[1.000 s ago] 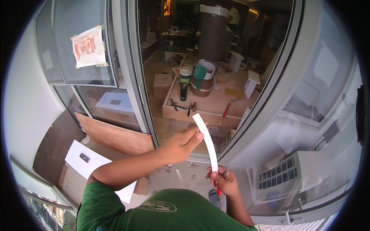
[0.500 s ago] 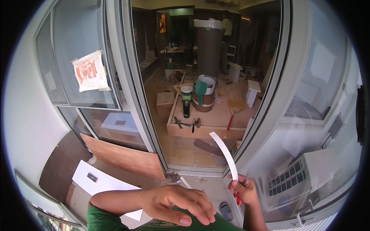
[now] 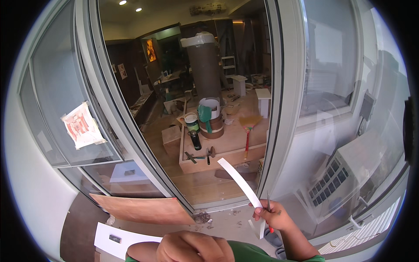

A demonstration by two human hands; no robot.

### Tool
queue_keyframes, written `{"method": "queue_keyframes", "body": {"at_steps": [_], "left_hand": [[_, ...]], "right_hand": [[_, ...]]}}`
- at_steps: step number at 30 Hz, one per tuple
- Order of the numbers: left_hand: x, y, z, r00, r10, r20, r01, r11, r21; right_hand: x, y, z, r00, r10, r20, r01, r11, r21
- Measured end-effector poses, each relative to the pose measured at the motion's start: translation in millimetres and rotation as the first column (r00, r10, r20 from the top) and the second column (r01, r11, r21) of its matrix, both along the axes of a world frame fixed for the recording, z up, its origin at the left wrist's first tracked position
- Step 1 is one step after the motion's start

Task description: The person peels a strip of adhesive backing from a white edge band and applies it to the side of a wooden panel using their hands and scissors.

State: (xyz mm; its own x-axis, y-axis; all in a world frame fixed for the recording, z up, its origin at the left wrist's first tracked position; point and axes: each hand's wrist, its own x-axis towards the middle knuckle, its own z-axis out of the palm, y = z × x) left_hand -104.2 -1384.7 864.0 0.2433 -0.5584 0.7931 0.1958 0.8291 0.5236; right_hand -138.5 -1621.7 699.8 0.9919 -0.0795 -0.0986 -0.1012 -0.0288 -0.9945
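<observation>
My right hand (image 3: 269,215) is closed around a long white strip (image 3: 239,180), which curves up and to the left toward the glass doorway. The same hand grips a pair of scissors (image 3: 271,229), with the metal blades pointing up and a bit of the red handle showing below. A short pale end of strip hangs under the fingers. Close to my body at the lower edge is my left hand (image 3: 192,248), back of the hand up and fingers bent down. Its fingertips are cut off by the picture's edge, and nothing shows in it.
A white board with a rectangular cutout (image 3: 124,240) lies at lower left, beside a leaning wooden panel (image 3: 142,208). Behind the glass, a wooden platform (image 3: 231,153) carries a hammer, a tumbler, a bucket and a broom (image 3: 247,135). Grey slippers (image 3: 273,238) lie below my right hand.
The view has shifted, so the doorway sits further left and lower. My left hand has dropped toward my body, its fingers now bent. The right hand keeps the strip and scissors.
</observation>
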Motion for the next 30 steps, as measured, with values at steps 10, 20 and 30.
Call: {"method": "queue_keyframes", "body": {"at_steps": [10,20,30], "left_hand": [[-10,1,0,1.000,0.018,-0.010,-0.018,1.000,-0.009],[0,-5,-1,0.990,-0.041,0.133,0.047,0.998,-0.040],[37,25,-43,0.994,-0.108,0.029,0.104,0.987,0.124]], "right_hand": [[-3,-2,-2,0.999,-0.027,0.020,0.026,0.999,0.036],[1,-3,-8,1.000,-0.014,0.012,0.014,0.999,0.029],[-4,-16,-13,0.997,-0.073,0.009,0.073,0.997,0.035]]}}
